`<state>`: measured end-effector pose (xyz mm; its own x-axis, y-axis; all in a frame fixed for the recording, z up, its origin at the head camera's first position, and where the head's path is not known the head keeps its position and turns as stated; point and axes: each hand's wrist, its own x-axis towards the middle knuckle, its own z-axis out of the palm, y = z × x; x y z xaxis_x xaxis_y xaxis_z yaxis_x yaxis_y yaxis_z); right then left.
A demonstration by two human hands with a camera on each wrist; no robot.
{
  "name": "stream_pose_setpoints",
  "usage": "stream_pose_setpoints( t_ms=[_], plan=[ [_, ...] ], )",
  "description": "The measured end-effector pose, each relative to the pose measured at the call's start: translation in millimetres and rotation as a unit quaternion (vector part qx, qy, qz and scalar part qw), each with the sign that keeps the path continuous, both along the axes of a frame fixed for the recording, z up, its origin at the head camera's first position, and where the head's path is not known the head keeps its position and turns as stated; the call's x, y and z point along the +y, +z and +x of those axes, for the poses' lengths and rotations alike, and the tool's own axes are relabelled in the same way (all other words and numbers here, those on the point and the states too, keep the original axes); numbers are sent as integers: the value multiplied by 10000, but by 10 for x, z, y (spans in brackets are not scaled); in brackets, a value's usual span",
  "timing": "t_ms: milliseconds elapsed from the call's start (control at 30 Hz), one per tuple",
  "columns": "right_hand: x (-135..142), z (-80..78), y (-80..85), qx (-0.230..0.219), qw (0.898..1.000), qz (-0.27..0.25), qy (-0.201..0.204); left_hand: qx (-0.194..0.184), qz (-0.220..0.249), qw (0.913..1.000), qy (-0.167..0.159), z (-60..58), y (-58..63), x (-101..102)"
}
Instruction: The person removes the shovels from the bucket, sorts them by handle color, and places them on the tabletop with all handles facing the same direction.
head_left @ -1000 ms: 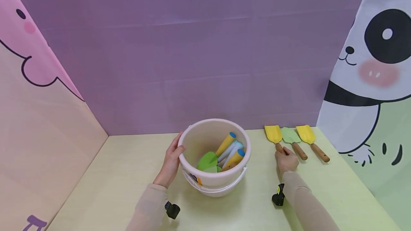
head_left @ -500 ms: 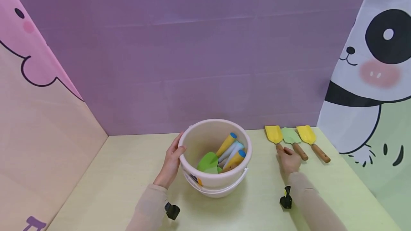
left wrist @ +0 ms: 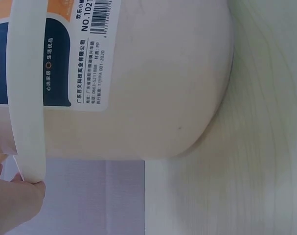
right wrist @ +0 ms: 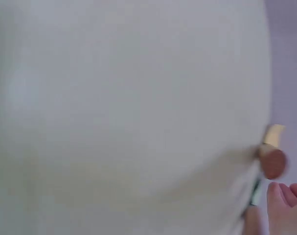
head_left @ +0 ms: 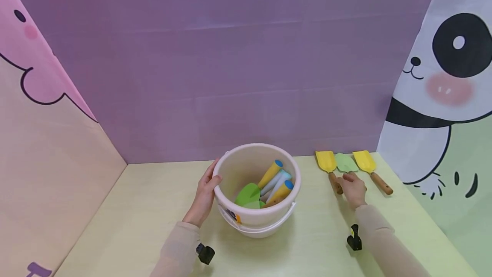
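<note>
A pale pink bucket [head_left: 256, 215] stands on the table in the middle of the head view, its white bail handle [left wrist: 28, 93] hanging down. My left hand [head_left: 203, 193] holds its rim from the left, thumb over the edge. Inside lie a green-bladed tool [head_left: 247, 195] and several yellow and pale blue handles. My right hand [head_left: 351, 187] hovers over the green shovel [head_left: 346, 163] and hides most of its wooden handle. One yellow shovel [head_left: 326, 161] lies left of it, another yellow shovel [head_left: 365, 161] right. In the blurred right wrist view, the fingertips appear apart from the handles.
The three shovels lie in a row near the table's back edge, blades towards the purple back wall [head_left: 250, 67]. A panda-printed panel [head_left: 423, 140] borders the table [head_left: 127, 225] on the right. A pink-figured panel [head_left: 46, 140] borders it on the left.
My right hand has left the left yellow shovel's handle and shifted right over the green shovel. My left hand and the bucket stay where they were.
</note>
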<state>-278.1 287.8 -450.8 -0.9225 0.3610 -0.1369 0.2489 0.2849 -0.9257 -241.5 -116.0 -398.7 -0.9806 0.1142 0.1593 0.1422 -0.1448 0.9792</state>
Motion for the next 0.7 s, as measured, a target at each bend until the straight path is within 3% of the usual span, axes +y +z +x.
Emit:
stream_pose_setpoints(
  t_ms=[100, 267, 533, 700],
  plan=[
    [22, 12, 188, 104, 9999, -1, 96, 28, -23, 10000, 15, -1, -8, -2],
    [25, 41, 530, 520, 9963, 74, 681, 41, -33, 10000, 55, 5, -7, 4],
    [-165, 156, 1015, 859, 9807, 131, 1754, 1, -38, 10000, 61, 9, 14, 10],
    [-438, 284, 1292, 1010, 9669, 567, 2272, 47, -57, 10000, 41, 15, 11, -1]
  ],
)
